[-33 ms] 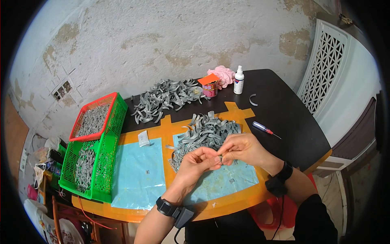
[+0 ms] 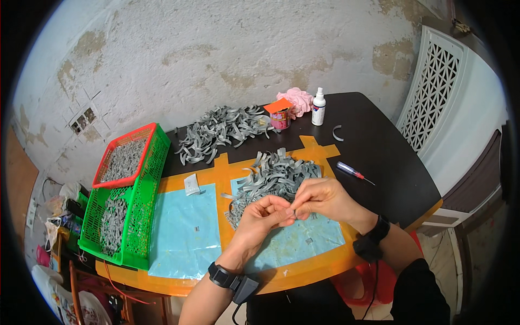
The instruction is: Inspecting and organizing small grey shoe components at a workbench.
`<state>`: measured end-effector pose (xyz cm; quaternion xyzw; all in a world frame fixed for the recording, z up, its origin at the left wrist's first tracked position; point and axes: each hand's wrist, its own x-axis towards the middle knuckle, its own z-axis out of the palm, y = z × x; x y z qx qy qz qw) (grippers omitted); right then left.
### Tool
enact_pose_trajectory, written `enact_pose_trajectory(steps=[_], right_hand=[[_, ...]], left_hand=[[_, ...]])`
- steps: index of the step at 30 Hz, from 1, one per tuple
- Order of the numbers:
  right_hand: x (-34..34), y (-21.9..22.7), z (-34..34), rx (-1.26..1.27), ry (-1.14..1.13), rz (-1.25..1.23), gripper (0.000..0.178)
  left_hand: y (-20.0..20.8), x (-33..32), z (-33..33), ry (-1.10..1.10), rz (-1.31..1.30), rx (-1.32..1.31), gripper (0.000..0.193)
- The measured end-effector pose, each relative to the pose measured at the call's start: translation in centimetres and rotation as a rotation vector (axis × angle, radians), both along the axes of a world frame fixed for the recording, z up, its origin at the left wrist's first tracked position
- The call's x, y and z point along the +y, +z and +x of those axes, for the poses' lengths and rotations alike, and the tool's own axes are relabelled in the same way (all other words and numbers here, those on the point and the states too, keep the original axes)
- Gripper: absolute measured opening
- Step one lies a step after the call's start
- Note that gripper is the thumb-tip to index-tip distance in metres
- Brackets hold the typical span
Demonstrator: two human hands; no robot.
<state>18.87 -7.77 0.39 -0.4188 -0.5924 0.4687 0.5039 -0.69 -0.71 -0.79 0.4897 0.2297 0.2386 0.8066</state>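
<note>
Now | our left hand [image 2: 264, 214] and right hand [image 2: 320, 197] meet below centre, fingertips pinching a small piece [image 2: 294, 213], mostly hidden | grey strips [image 2: 277, 176] heaped mid-frame | probably light, bendy; we'd grip ends

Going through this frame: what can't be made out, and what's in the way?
All in the head view:
Whatever the left hand and right hand pinch: too small, covered by fingers.
Inside of the tin: hidden by the orange card.
Bottom of the nearer grey strip pile: buried under its upper strips.
Left forearm: cut off by the lower edge.
</note>
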Motion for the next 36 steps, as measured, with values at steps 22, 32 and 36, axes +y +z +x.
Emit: enact_pose_trajectory(steps=[22, 32, 36], right_hand=[[0.0, -0.6, -0.3, 0.239, 0.013, 0.123, 0.005], [0.0, -1.0, -0.8, 0.306, 0.084, 0.104, 0.005], [0.2, -1.2, -0.4, 0.060, 0.041, 0.229, 0.009]], left_hand=[[0.4, 0.2, 0.0, 0.087, -0.155, -0.223, 0.035], [-0.5, -0.1, 0.1, 0.001, -0.039, -0.265, 0.016], [-0.7, -0.2, 0.3, 0.081, -0.029, -0.200, 0.013]])
